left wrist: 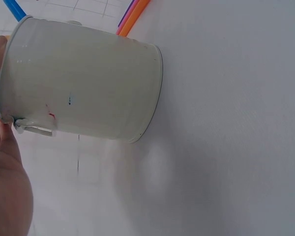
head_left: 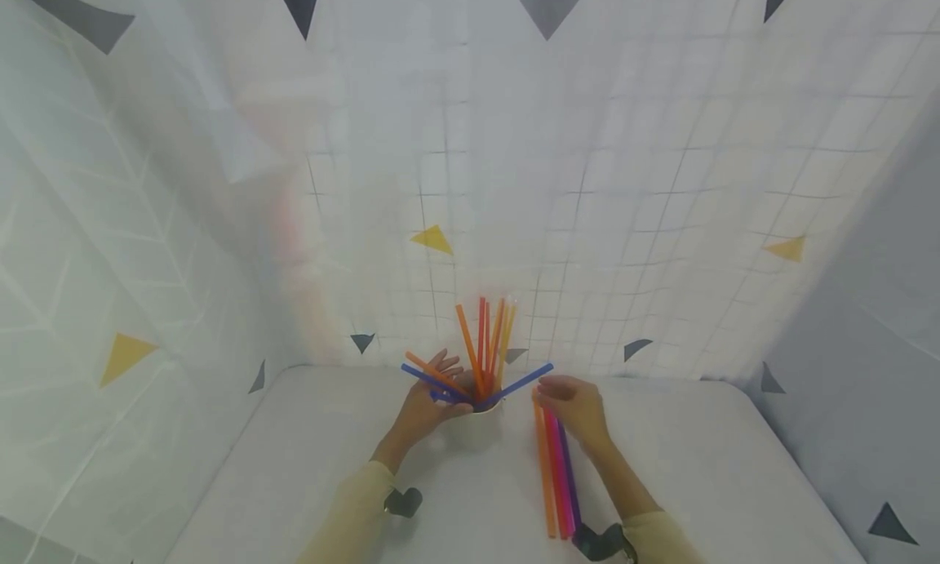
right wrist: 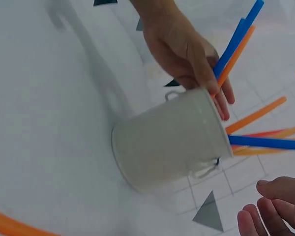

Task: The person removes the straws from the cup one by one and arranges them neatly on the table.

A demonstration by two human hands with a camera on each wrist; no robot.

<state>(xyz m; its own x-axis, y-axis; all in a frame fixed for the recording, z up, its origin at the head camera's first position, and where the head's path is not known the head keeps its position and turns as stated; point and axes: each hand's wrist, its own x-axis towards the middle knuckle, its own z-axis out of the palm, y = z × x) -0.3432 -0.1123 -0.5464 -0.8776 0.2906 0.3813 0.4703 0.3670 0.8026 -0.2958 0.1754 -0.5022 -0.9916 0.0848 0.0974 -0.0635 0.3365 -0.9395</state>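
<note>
A small cream-coloured metal bucket (left wrist: 83, 81) with side loops stands upright on the table. Several straws lean out of it: orange straws (head_left: 467, 344), red ones, a yellow one and blue straws (head_left: 521, 383) that spread to both sides. My left hand (head_left: 422, 405) holds the bucket at its rim, thumb in front, with blue and orange straws beside the fingers. To the right, my right hand (head_left: 578, 409) hovers by the upper ends of loose straws on the table; its fingers (right wrist: 270, 216) curl loosely around nothing in the right wrist view.
The loose straws, an orange straw (head_left: 546, 474), pink-red straws (head_left: 560, 482) and a purple straw (head_left: 569, 474), lie side by side on the white table (head_left: 294, 482). Patterned fabric (head_left: 631, 221) hangs behind the table, with more cloth at both sides.
</note>
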